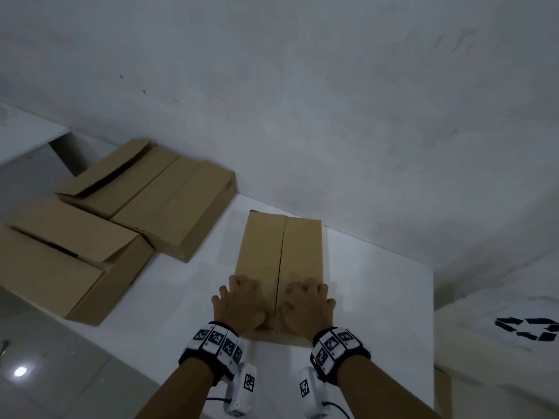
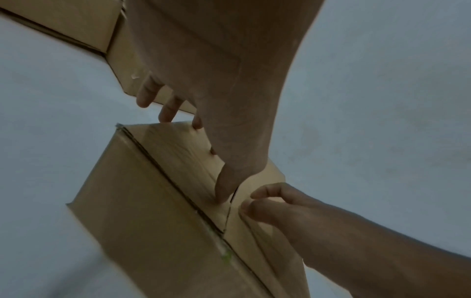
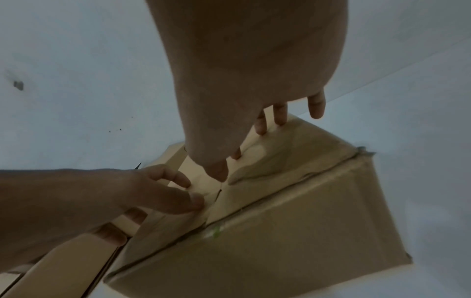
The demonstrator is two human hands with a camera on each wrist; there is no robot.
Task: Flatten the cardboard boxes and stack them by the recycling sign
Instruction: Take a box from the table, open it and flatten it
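A closed brown cardboard box (image 1: 299,246) stands on a white platform (image 1: 378,297), its top flaps meeting in a centre seam. My left hand (image 1: 239,303) rests on the left flap at the near end and my right hand (image 1: 308,306) on the right flap. Both press with arched, spread fingertips. The left wrist view shows the left hand (image 2: 216,100) with its thumb at the seam of the box (image 2: 153,221). The right wrist view shows the right hand (image 3: 242,100) likewise on the box (image 3: 305,231). A black recycling sign (image 1: 526,328) lies at the right.
Two larger cardboard boxes stand to the left, one by the wall (image 1: 169,207) with a loose flap, one nearer (image 1: 69,261). A white wall rises close behind. Grey floor tiles (image 1: 45,358) show at the lower left.
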